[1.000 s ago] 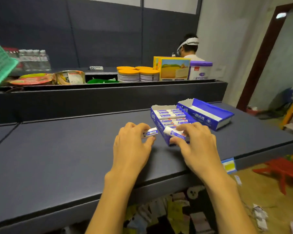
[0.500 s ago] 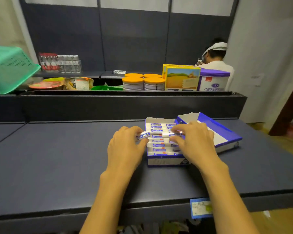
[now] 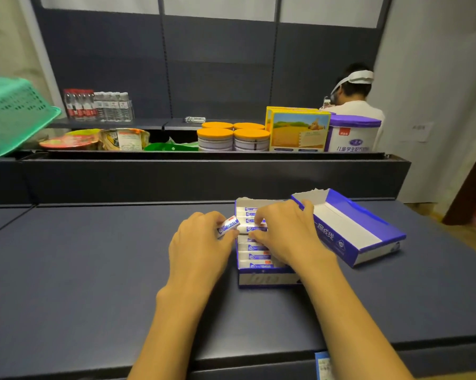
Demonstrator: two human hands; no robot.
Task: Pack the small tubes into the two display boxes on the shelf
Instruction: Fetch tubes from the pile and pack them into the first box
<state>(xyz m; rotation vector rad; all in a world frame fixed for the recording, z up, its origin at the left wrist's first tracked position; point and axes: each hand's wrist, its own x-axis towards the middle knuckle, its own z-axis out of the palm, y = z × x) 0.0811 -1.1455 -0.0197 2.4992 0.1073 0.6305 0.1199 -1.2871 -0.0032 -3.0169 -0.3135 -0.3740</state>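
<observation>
At centre frame, the near display box (image 3: 264,278) sits on the dark shelf (image 3: 94,270), its rows of small tubes (image 3: 254,255) lying crosswise and nearly filling it. Just right of it, touching at the upper corner, the second display box (image 3: 352,231) lies angled toward the right edge of the frame, its white interior apparently empty as far as I can see.

My left hand (image 3: 201,248) holds one loose tube (image 3: 228,226) in a pinch grip between thumb and fingertips, just beside the left wall of the near box. My right hand (image 3: 286,234) is over the middle rows, fingers curled down onto a tube there; I cannot tell whether it pinches that tube or only presses it level.

Step in hand, as I judge it: seating a tube into the gap in the middle rows. To do it well, I would keep the tube parallel to its neighbours, printed face up, lower one end first, then press flat so that no row rides up. The left-hand tube should follow only once the right hand is out of the way.

Further out, at upper centre, stand orange-lidded tins (image 3: 234,137), a yellow carton (image 3: 298,130) and a purple-lidded tub (image 3: 353,134); a green basket (image 3: 11,113) occupies the upper left.
</observation>
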